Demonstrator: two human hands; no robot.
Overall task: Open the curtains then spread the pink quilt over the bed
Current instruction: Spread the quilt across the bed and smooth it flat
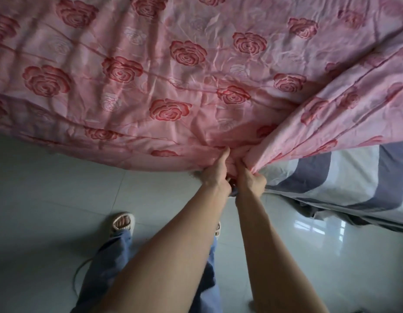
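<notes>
Observed, left to right.

Floor (49,188): pale tiles. One sandalled foot (122,222) stands on them, below the cloth's hanging edge.

Pink quilt (173,75): rose-patterned, filling the upper view. Its left portion overhangs the floor rather than the bed. The near edge runs down and rightward to a bunched point at centre, where both hands meet it.

Left hand (215,175): curled into the gathered edge, thumb up against the cloth, gripping it.

Right hand (251,180): touching the left. Its fingers (260,176) are closed round the same bunch, from which a long fold climbs to the upper right.

Bed (331,184): grey-and-white striped sheet, uncovered, just right of the hands and below that fold.

Curtains: not in view, so their state cannot be told.

Assessment: spreading is partly done. The bulk of the quilt lies ahead and left of the grip, while the bare sheet lies right. The coming move therefore turns on carrying the held edge rightward along the bed. The right hand is the nearer to the uncovered part. The hands would likely need to part to flatten the bunch.
</notes>
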